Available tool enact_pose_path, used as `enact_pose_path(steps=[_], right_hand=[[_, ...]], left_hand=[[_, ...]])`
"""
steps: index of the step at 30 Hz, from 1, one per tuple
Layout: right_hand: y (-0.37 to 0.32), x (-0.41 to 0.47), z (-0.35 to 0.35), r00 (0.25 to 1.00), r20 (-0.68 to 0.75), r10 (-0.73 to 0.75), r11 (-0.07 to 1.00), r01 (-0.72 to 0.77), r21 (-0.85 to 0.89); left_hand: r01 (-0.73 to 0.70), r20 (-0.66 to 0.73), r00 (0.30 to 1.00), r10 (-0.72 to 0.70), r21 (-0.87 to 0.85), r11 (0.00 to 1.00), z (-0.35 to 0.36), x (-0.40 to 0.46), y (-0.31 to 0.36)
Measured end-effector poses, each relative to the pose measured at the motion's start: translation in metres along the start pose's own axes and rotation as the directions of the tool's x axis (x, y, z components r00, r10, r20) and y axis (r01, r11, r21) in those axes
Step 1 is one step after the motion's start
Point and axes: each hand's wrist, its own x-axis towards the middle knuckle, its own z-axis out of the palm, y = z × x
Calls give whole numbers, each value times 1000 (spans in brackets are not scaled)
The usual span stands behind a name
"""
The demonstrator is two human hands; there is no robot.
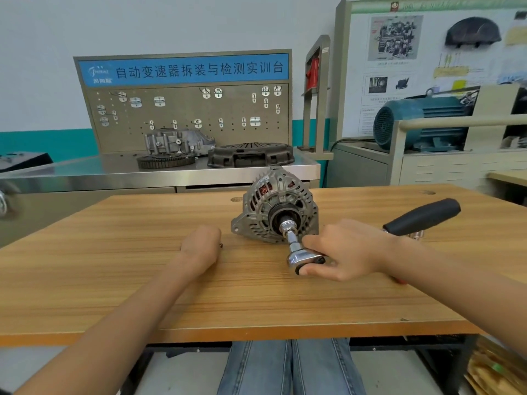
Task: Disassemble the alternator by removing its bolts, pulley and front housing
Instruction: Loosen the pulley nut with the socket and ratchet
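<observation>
On wooden table (114, 280), alternator (275, 203) just beyond right hand (350, 249) gripping ratchet (299, 252), left hand (201, 246) fisted

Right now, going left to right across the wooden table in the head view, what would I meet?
Left hand → alternator → right hand → black handle.

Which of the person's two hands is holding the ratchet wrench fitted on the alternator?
The right hand: it grips the ratchet wrench near its head. The left hand rests curled on the wooden table.
</observation>
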Motion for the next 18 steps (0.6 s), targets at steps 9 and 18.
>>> enact_pose_path(steps=[9,18], right_hand=[[-1,0,1,1000,-3,7,1000,-7,4],[-1,0,1,1000,-5,13,1000,-13,-5]], left_hand=[[-560,-614,784,95,-632,536,-24,-42,29],[-660,-759,628,173,-403,634,-12,-29,60]])
